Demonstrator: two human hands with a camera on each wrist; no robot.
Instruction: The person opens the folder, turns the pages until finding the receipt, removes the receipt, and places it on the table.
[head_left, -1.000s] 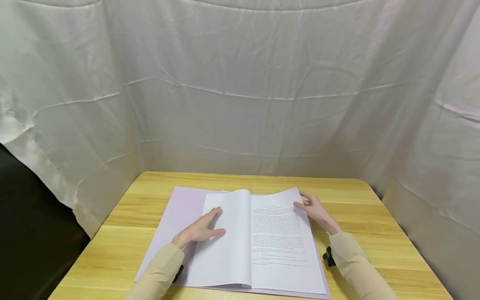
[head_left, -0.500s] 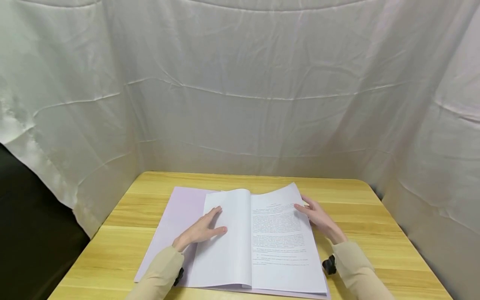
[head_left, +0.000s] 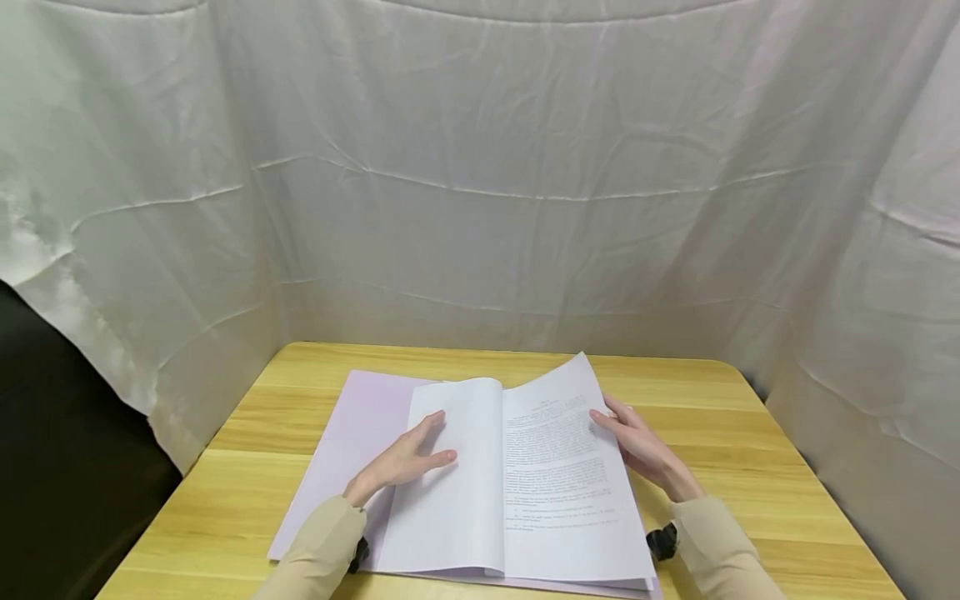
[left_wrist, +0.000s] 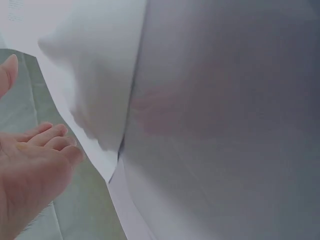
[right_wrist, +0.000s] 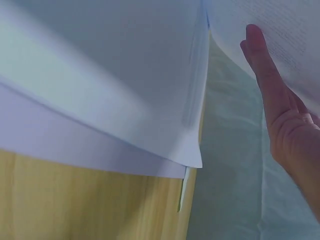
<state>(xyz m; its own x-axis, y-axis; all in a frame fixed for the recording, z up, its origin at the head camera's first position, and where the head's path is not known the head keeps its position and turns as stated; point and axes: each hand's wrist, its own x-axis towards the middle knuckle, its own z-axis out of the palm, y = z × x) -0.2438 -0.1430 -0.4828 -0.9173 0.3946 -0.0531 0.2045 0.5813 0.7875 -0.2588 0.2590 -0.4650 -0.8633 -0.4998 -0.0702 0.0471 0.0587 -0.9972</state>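
Now | printed page [head_left: 558, 492]: far corner higher than a second ago, beyond the fingertips of the right hand [head_left: 641, 442] | page sits right of the left hand [head_left: 405, 454], long axis front to back, raised corner pointing up | right thumb and fingers pinch its edge | left fingers extended over blank page [head_left: 446, 525], contact unclear

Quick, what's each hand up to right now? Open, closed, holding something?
Left hand: open, over the left page, gripping nothing; contact unclear.
Right hand: closed on the right page at its outer edge.
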